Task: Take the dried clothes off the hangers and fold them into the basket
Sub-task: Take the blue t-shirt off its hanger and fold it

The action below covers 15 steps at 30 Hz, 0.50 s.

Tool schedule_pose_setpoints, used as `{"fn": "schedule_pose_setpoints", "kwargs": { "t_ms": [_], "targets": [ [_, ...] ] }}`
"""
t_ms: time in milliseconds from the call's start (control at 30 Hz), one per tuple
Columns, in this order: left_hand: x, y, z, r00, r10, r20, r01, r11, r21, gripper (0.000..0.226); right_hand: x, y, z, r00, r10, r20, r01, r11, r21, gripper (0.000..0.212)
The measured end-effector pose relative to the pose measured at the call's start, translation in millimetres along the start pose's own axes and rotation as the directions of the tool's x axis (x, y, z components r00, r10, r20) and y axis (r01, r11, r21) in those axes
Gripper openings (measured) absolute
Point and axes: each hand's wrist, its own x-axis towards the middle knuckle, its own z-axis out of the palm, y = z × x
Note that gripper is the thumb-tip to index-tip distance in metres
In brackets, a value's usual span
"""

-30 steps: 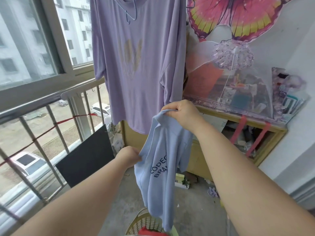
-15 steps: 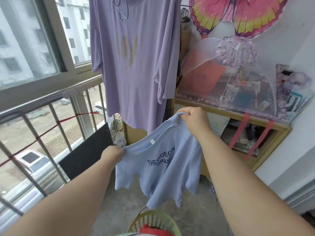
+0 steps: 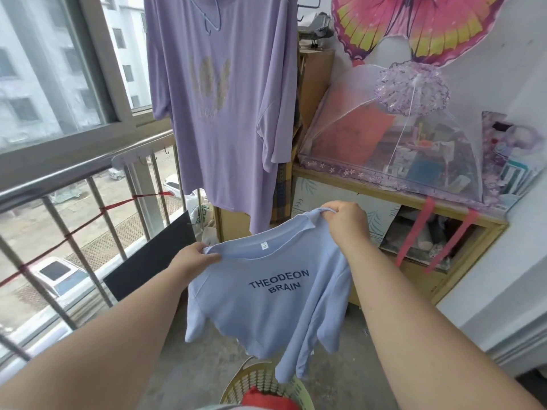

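Well, the pale blue T-shirt (image 3: 266, 309) is off its hanger and spread out in the lower middle of the frame. Its printed side faces the person, and it hangs in the air above the yellow basket (image 3: 236, 389) at the bottom edge. The left hand (image 3: 196, 257) pinches one shoulder beside the neckline, thumb on top and fingers (image 3: 211, 257) curled into the cloth. The right hand (image 3: 346, 223) grips the other shoulder and is held higher, its fingers (image 3: 330, 210) bunched round a fold of fabric. So the shirt hangs crooked, hem slanting, with one lower corner dangling down to the basket rim; whether it touches I can't tell.

To fold it well, I'd level the two hands first so the hem falls straight, then give a light shake to settle the sleeves. Held out as it is, the fold will likely be made in the air: bring the shoulders together with the sleeves tucked inward, then halve it before lowering. Something red (image 3: 263, 399) already lies in the basket, so the folded shirt should go flat on top. The lilac shirt (image 3: 225, 113) in the upper middle hangs on its blue hanger (image 3: 211, 19), waiting.
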Motion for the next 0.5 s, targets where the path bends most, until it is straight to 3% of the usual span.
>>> {"fn": "schedule_pose_setpoints", "kwargs": {
  "t_ms": [100, 200, 300, 400, 500],
  "targets": [
    [-0.4, -3.7, -5.4, 0.992, -0.01, 0.124, -0.003, 0.994, 0.105, 0.028, -2.6, 8.0, -0.2, 0.998, 0.054, -0.029, -0.054, 0.999, 0.0, 0.024],
    [-3.6, -3.0, -7.6, 0.999, 0.014, 0.03, -0.02, 0.98, 0.199, 0.011, -3.7, 13.1, -0.2, 0.998, 0.065, -0.018, -0.065, 0.998, 0.019, 0.023],
    [-5.3, 0.3, -7.6, 0.999, 0.035, -0.03, -0.025, 0.957, 0.289, 0.021, -3.4, 16.1, -1.6, 0.994, 0.109, -0.014, -0.109, 0.994, 0.013, 0.024],
    [-3.4, 9.6, -0.4, 0.998, -0.052, 0.037, 0.051, 0.998, 0.021, 0.03, -3.6, 17.4, -1.4, 0.972, 0.236, 0.015, -0.237, 0.972, 0.007, 0.037],
    [-9.4, 25.6, 10.4, 0.985, -0.131, 0.115, 0.152, 0.969, -0.197, 0.046, -5.3, 18.5, 4.4, 0.911, 0.403, 0.091, -0.411, 0.904, 0.115, 0.025]
  ]
}}
